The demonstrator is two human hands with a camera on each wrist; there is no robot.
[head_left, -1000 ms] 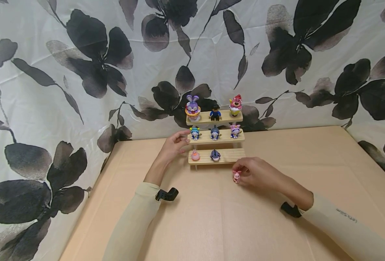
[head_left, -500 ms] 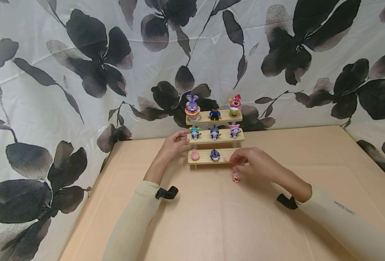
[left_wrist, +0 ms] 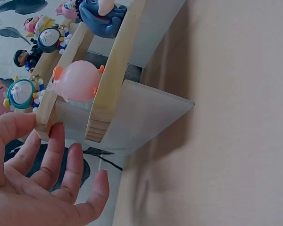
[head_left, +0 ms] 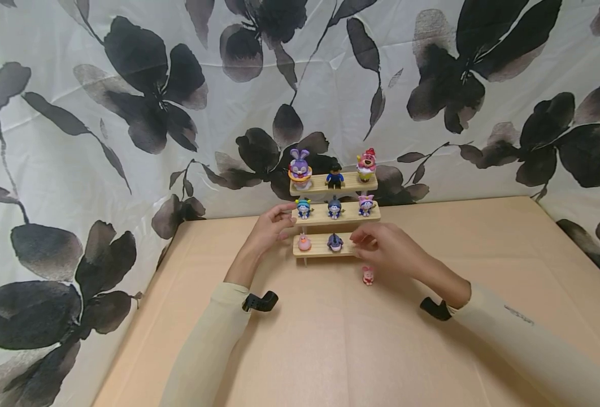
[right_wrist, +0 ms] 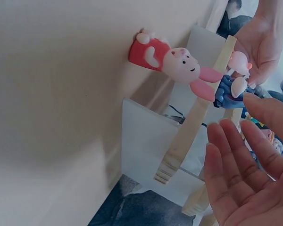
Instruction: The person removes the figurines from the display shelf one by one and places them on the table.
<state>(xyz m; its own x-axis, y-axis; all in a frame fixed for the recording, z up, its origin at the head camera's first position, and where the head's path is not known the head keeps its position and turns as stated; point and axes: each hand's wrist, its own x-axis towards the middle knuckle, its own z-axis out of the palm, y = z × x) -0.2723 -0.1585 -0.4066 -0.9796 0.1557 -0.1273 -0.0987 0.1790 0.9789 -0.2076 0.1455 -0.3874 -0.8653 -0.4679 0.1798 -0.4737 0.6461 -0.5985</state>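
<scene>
A three-tier wooden display shelf (head_left: 350,215) with clear side panels holds small figurines. My left hand (head_left: 269,230) pinches the left end of its middle board between thumb and fingers. On the lowest board sit a round pink figurine (left_wrist: 78,81) and a blue donkey figurine (right_wrist: 228,92). My right hand (head_left: 394,249) hovers over the right part of that board, fingers relaxed and holding nothing, fingertips close to the donkey. A pink piglet figurine (right_wrist: 181,66) in red stands upright on the table before the shelf, just below my right hand.
Several figurines line the upper boards, among them a purple rabbit (head_left: 300,169), a black-haired figure in blue (head_left: 335,177) and a pink bear (head_left: 366,165). A floral cloth (head_left: 330,68) hangs behind the tabletop (head_left: 320,339).
My right hand has let go of the piglet, leaving it standing on the table, and has moved up and left toward the lowest board. My left hand has stayed at the shelf.
</scene>
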